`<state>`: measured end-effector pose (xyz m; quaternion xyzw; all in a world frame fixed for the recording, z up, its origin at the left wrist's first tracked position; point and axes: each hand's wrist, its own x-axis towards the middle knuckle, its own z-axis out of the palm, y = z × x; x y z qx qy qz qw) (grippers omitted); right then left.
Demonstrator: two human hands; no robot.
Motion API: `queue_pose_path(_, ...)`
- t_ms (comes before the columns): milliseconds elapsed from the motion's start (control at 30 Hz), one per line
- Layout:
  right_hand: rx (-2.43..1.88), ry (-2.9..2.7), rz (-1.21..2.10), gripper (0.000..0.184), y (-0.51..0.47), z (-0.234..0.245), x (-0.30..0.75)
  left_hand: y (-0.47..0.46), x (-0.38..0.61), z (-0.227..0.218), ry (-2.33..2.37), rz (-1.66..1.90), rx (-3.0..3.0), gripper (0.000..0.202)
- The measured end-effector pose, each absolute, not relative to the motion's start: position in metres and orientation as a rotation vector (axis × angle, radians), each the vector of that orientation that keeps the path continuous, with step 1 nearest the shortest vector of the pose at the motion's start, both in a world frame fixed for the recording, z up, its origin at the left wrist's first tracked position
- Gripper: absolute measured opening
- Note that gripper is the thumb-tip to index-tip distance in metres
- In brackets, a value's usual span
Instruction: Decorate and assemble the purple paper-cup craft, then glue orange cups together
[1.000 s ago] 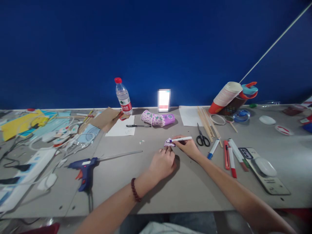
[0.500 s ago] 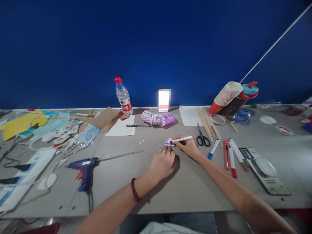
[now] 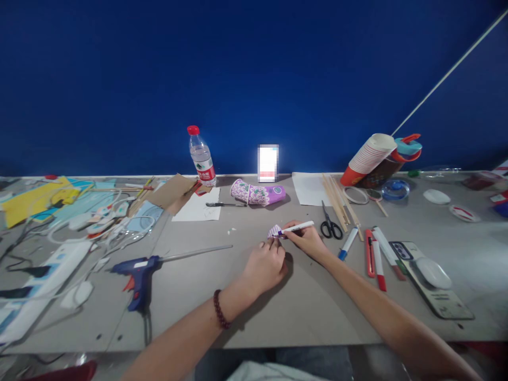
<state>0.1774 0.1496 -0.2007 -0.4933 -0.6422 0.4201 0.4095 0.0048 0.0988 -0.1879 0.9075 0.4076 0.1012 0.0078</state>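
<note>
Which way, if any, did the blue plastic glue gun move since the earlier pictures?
No, the blue plastic glue gun hasn't visibly moved: same spot, right of the long white plastic power strip.

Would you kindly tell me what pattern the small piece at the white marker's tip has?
The small piece has purple stripes on white, in the head view.

White marker (image 3: 298, 227) over purple-striped piece (image 3: 273, 230)
</note>
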Motion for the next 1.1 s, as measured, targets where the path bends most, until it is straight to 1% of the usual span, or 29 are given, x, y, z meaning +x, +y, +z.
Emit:
queue_pose_path(100, -1.250, -1.628, 1.033, 0.015, 0.1498, -0.2003, 0.1771, 0.0991, 0.0047, -0.1869, 1.276, 0.323, 2.838, 0.026)
queue_pose_path(300, -1.202, -1.580, 1.089, 0.017, 0.1481, -0.1976, 0.1755, 0.0995, 0.0045, -0.1862, 1.280, 0.301, 2.851, 0.029)
queue_pose_path(667, -1.225, -1.635, 1.042, 0.017, 0.1474, -0.1996, 0.1744, 0.0989, 0.0048, -0.1832, 1.278, 0.268, 2.845, 0.027)
queue_pose_path(800, -1.254, -1.665, 1.005, 0.019, 0.1477, -0.2007, 0.1738, 0.0992, 0.0052, -0.1839, 1.280, 0.288, 2.846, 0.026)
queue_pose_path(1100, -1.246, -1.618, 1.045, 0.017, 0.1476, -0.1987, 0.1738, 0.0993, 0.0049, -0.1862, 1.284, 0.303, 2.861, 0.025)
